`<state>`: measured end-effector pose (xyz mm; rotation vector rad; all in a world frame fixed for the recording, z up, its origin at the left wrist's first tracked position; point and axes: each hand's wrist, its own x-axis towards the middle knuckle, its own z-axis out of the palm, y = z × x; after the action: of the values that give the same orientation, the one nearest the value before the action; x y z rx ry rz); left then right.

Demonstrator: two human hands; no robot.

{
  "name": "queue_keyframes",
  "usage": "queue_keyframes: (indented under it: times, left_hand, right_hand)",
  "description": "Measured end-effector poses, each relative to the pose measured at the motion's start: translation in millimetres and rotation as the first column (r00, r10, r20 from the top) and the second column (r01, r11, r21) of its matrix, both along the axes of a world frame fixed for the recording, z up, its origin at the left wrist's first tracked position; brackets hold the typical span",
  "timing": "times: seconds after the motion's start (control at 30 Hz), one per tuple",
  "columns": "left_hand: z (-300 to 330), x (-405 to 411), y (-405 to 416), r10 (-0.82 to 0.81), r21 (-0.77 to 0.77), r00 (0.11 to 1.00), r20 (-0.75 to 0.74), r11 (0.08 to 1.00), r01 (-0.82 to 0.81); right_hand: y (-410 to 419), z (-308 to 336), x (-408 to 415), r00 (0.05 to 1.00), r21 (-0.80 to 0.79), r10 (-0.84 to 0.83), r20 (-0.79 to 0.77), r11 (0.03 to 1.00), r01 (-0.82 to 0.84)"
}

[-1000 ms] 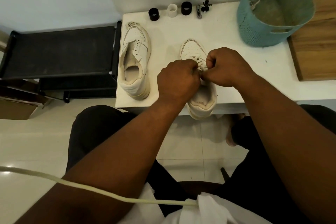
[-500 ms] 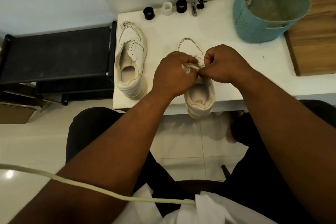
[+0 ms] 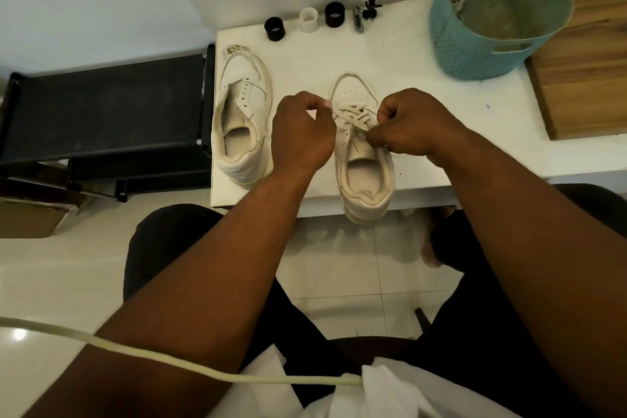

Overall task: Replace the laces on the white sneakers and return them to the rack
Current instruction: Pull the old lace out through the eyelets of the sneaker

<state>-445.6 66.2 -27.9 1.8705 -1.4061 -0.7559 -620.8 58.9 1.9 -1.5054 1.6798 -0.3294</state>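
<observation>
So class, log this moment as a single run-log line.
step: lacing right-hand sneaker | left hand: pinches lace end | right hand: pinches lace | other sneaker: unlaced, on table | rack: holds no sneakers

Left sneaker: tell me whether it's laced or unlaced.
Unlaced. The left sneaker shows bare eyelets and an open tongue; a loose lace lies at its toe.
</observation>
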Motion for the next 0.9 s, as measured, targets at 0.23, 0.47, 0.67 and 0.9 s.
queue_keyframes:
  times: [0.23, 0.47, 0.67, 0.9]
  left_hand:
    - [4, -7, 11, -0.386, -0.093, 0.903, 0.191, 0.908, 0.408]
    - [2, -9, 8, -0.188, -0.066, 0.967, 0.17, 0.977, 0.201]
    - [2, 12, -4, 0.023, 0.051, 0.999, -0.03, 0.998, -0.021]
    - [5, -8, 11, -0.374, -0.093, 0.913, 0.159, 0.916, 0.391]
  right_hand:
    - [0, 0, 0, 1.0, -0.005, 0.005, 0.016, 1.0, -0.005]
    - [1, -1, 1, 0.999, 0.0, 0.009, 0.035, 1.0, -0.009]
    - [0, -2, 1, 0.999, 0.023, -0.006, 0.04, 1.0, 0.005]
    - [0, -2, 3, 1.0, 0.004, 0.008, 0.019, 1.0, -0.008]
